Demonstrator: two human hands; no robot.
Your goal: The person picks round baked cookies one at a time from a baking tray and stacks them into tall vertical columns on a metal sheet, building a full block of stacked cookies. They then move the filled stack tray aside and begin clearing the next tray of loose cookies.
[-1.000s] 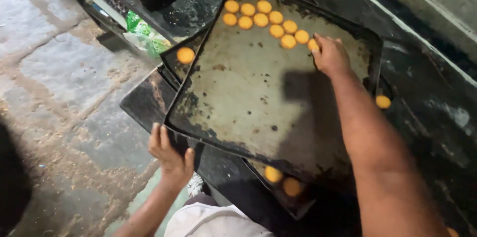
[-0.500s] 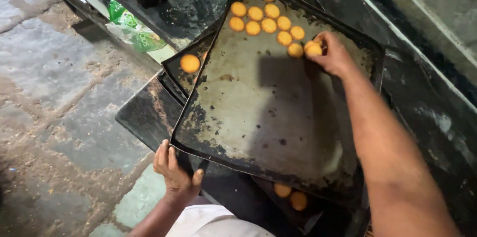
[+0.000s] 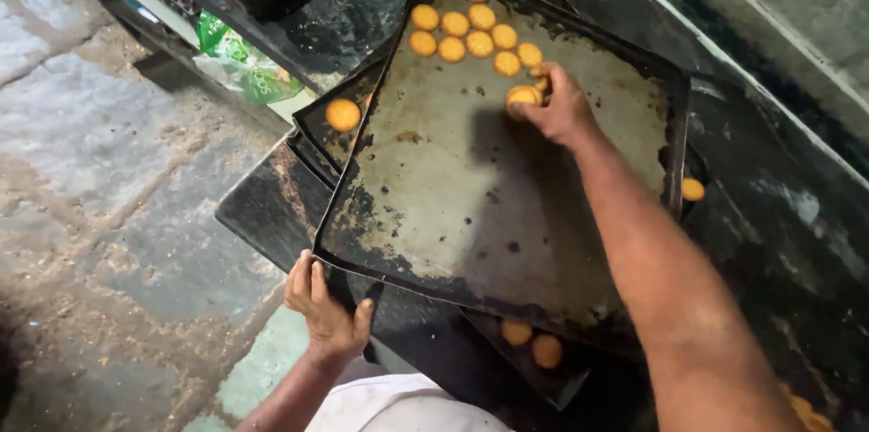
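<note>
- Two hands are seen at work on a large, dark, stained rectangular metal baking tray (image 3: 471, 206), which lies tilted on top of other dark trays on the black desk (image 3: 778, 215).
- One round golden-orange biscuit (image 3: 522, 95) is now pinched between the fingers of the right hand (image 3: 559, 110), just above centre of the frame; a second ago that hand was further right, near the tray's far edge, so it has been drawn leftward along the row.
- Roughly nine more round orange biscuits (image 3: 478, 17) are left clustered in the tray's upper corner, touching or just beside one another; the rest of the tray is bare.
- The left hand (image 3: 328, 314) is closed over the tray's near corner at lower left, thumb on top, as it was in both earlier views.
- Loose biscuits are seen on the lower trays: one at the left (image 3: 343, 114), one at the right edge (image 3: 692, 189), two at the bottom (image 3: 532, 342).
- Judging by the shrinking cluster, the biscuits are being gathered one at a time.
- A green plastic bag (image 3: 237, 61) lies at upper left.
</note>
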